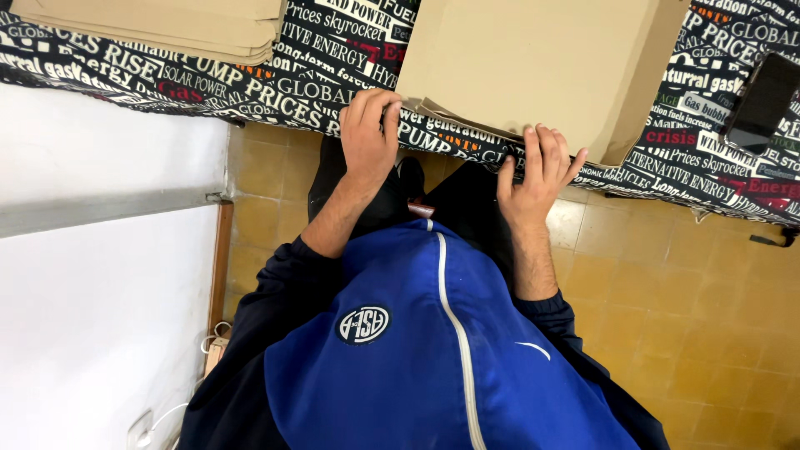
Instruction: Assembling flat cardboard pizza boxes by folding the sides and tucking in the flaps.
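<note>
The left hand (369, 137) curls its fingers onto the near edge of the flat tan folded cardboard box (533, 62), gripping nothing. The right hand (536, 175) spreads open against that edge. The box lies on the black word-printed tablecloth (317, 92), with the black phone (760, 102) at its right.

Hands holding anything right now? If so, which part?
Nothing is lifted. The left hand rests on the table edge beside the flat cardboard stack; the right hand has its fingertips on the stack's near edge. A closed grip cannot be told.
</note>
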